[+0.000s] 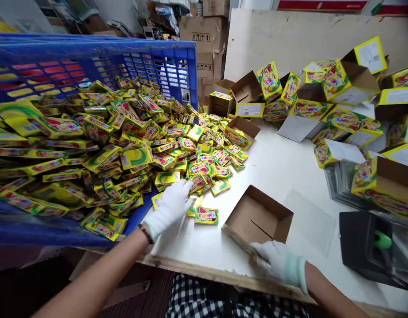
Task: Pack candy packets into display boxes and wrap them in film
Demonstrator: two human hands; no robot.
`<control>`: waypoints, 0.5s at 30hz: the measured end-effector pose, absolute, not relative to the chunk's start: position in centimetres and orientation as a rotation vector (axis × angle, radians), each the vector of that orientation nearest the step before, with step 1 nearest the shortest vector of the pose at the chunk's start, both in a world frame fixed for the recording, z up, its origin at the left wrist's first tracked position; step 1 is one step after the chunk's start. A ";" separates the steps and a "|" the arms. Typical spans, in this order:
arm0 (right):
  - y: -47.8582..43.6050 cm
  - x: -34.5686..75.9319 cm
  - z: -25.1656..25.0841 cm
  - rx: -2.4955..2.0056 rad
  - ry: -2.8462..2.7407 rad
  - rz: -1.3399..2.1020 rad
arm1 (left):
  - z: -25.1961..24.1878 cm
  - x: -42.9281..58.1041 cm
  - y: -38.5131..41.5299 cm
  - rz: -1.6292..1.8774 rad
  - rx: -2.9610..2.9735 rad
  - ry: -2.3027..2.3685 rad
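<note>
Nearest, two gloved hands work at an open carton (258,216) on the white surface (280,163).

Right hand (277,261) has its fingers closed on the carton's near edge; left hand (171,205), just left of the carton, lies with fingers spread on small sachets (206,215). These look light, slick and flexible, best pinched at the edges. Beyond the carton, sachets spill from a tilted blue crate (91,62); farther right, printed boxes (336,84) pile up before stacked cardboard.

Across the white tabletop (277,168) we see a jumble of folded yellow printed cartons (343,88) with brown insides. Behind it we see stacked brown cardboard shipping boxes (204,39). A black plastic device (372,249) with a green knob sits at our right.
</note>
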State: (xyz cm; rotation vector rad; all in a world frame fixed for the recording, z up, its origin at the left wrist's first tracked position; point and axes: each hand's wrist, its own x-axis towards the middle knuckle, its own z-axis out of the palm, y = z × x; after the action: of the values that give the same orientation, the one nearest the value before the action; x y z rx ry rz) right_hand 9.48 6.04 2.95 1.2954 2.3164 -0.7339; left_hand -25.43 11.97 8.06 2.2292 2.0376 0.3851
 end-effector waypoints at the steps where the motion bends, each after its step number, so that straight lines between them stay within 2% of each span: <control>1: 5.4 10.3 3.3 1.270 2.300 -0.764 | 5.3 -24.5 12.3 0.413 2.120 2.080; 3: 4.4 11.4 4.0 1.248 2.282 -0.779 | 1.3 -24.0 13.4 0.466 2.018 2.154; 6: 3.5 12.3 5.0 1.202 2.284 -0.814 | -1.2 -24.8 15.4 0.568 1.887 2.228; 10: 4.0 12.9 5.4 1.207 2.361 -1.039 | 0.0 -24.7 15.4 0.703 1.722 2.282; 15: 6.0 9.3 5.7 1.785 2.574 -1.259 | 2.9 -17.4 9.7 1.144 1.648 2.137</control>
State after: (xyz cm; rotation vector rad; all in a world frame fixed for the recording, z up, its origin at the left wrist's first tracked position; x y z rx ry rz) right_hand 9.31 6.01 5.68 1.7848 2.5738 -1.2587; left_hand -17.36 9.66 2.94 1.6477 2.1372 1.1436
